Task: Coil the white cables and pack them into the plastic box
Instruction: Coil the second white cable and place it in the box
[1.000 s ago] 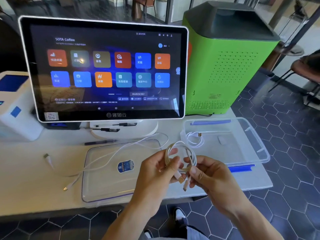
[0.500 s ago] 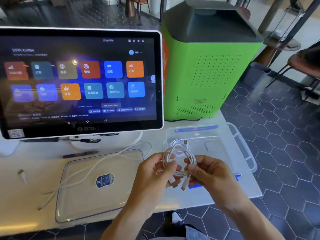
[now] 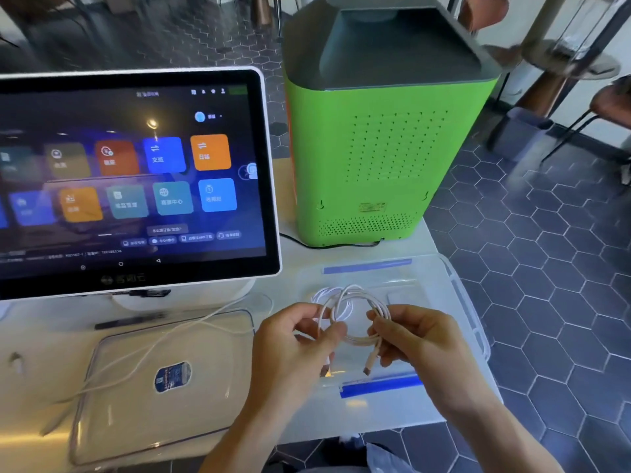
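Observation:
Both hands hold one coiled white cable (image 3: 355,302) above the open clear plastic box (image 3: 461,302). My left hand (image 3: 293,346) pinches the coil's left side. My right hand (image 3: 420,339) grips its right side, and a plug end (image 3: 370,360) dangles below between them. Another coiled white cable (image 3: 319,295) lies inside the box, partly hidden behind the held coil. A third white cable (image 3: 160,339) lies loose across the box lid (image 3: 211,397) on the table's left.
A touchscreen terminal (image 3: 136,179) stands at the back left, a green machine (image 3: 382,148) behind the box. A dark pen (image 3: 126,320) lies by the screen's base. The white table's edge (image 3: 341,435) runs just past my wrists, with hexagon floor tiles beyond.
The view has swung right and nearer. My hands carried the coil right and forward until it hangs over the box. The plug end now dangles lower from the coil.

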